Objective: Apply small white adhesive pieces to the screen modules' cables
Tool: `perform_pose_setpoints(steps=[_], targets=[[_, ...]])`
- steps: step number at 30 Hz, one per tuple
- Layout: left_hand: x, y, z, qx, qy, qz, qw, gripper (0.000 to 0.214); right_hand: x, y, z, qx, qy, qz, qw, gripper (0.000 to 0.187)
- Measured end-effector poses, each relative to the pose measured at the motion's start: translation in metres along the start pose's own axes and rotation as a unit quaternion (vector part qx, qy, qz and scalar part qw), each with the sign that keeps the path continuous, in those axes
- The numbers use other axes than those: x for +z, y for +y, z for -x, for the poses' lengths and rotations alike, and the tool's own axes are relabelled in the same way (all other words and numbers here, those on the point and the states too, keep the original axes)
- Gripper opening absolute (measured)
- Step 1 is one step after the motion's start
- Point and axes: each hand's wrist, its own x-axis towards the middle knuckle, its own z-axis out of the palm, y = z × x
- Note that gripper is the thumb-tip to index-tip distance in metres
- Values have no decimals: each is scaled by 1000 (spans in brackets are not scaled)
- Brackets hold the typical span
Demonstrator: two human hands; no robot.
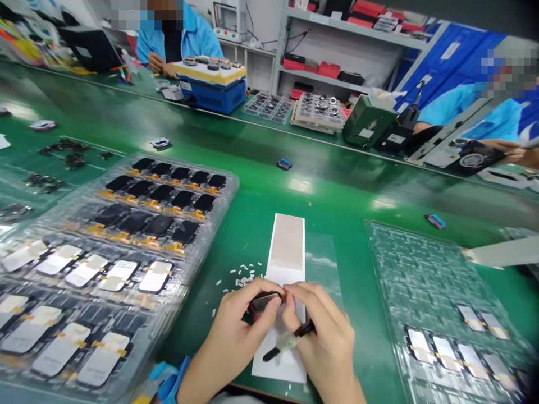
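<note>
My left hand (pixel 236 322) is closed around the edges of a small watch-sized screen module (pixel 265 302), dark-rimmed with a light face. The fingertips of my right hand (pixel 326 331) pinch at that module's right edge; what lies between them is too small to make out. A slim pen-like tool (pixel 273 353) with dark ends and a clear greenish middle is tucked in my right hand, pointing down and left. Beneath both hands lies a white sheet (pixel 280 370) with a beige strip (pixel 288 241) at its far end. Small white scraps (pixel 244 278) are scattered left of it.
A clear tray (pixel 229 188) of several screen modules stands left; another tray (pixel 379 264) with several modules is at right. A conveyor belt (pixel 252 146) carrying small devices runs across behind. Beyond it sit two co-workers in blue (pixel 197 33), (pixel 458 104) near boxes and equipment.
</note>
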Motion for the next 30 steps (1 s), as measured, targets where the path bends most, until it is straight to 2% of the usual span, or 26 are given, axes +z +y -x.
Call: perform_pose_setpoints(steps=[2, 5, 10, 12, 14, 16, 18, 21, 23, 26, 30], targets=[[0, -1, 0, 0, 13, 25, 1000, 13, -3, 0, -1, 39, -10, -29, 999, 16], [0, -1, 1, -15, 67, 73, 995, 12, -9, 1, -3, 96, -41, -83, 991, 18], [-2, 3, 1, -50, 133, 168, 976, 19, -8, 6, -2, 120, -108, -92, 983, 19], [-3, 5, 1, -57, 139, 209, 966, 23, -5, 8, 0, 122, -101, -79, 984, 14], [-4, 6, 0, -71, 115, 245, 960, 27, -4, 9, 0, 136, -64, -66, 986, 15], [-4, 6, 1, -81, 63, 266, 959, 29, -5, 10, 0, 189, -26, -87, 978, 23], [-5, 6, 3, -80, 15, 265, 961, 28, -7, 9, -3, 275, -17, -160, 948, 27], [-4, 5, 7, -75, -37, 248, 965, 23, -10, 8, -8, 366, -59, -295, 881, 25], [-3, 4, 8, -75, -64, 233, 967, 21, -10, 7, -10, 379, -105, -354, 849, 27], [-2, 3, 9, -69, -78, 208, 973, 19, -9, 7, -9, 376, -158, -406, 818, 29], [-1, 2, 7, -56, -66, 190, 978, 21, -7, 9, -3, 372, -167, -416, 813, 33]])
